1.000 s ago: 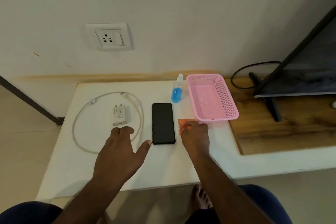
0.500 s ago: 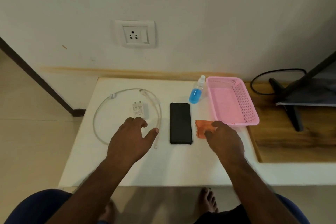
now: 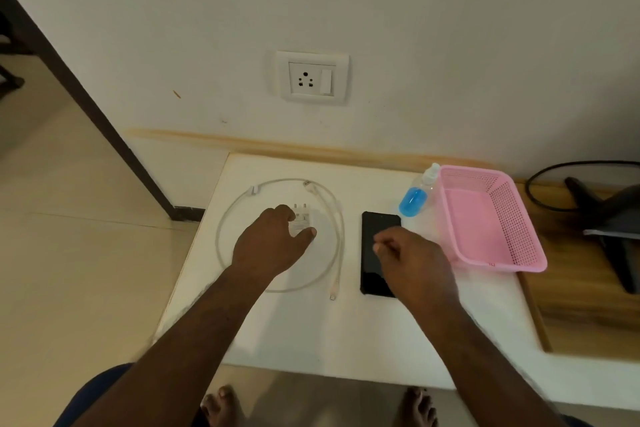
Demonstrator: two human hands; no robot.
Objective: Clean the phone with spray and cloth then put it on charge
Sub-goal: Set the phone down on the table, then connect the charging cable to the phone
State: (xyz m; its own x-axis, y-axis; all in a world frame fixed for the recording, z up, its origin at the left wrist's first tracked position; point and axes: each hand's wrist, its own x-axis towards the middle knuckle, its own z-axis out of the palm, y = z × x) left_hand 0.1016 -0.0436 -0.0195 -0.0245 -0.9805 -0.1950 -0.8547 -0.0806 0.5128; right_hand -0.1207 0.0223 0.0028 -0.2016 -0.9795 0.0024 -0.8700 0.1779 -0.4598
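White bench (image 3: pixel 311 333), set against a wall.

Left hand (image 3: pixel 272 243): palm down over the white charger plug (image 3: pixel 302 220), fingers curled at its near left side, thumb against its near right edge; whether the plug is actually gripped cannot be told. The plug's pins point away from the person.

White cable (image 3: pixel 337 236): lies in a loose ring around the left hand and plug, one free connector end on the bench between the two hands, nearer the person.

Right hand (image 3: pixel 414 262): hovers over the near right part of the phone, fingers loosely curled, thumb and forefinger tips close together; holds nothing that can be seen.

Phone (image 3: pixel 375 246): black, flat on the bench, screen up, long side running away from the person; partly under the right hand, just right of the cable.

Spray bottle (image 3: pixel 415 198): clear with blue liquid, beyond the right hand, touching or just beside the basket's far left corner.

Pink basket (image 3: pixel 498 246): perforated plastic, right of the right hand.

Cloth: not visible.

Wall socket (image 3: pixel 311 78): white, with switch, on the wall beyond both hands.
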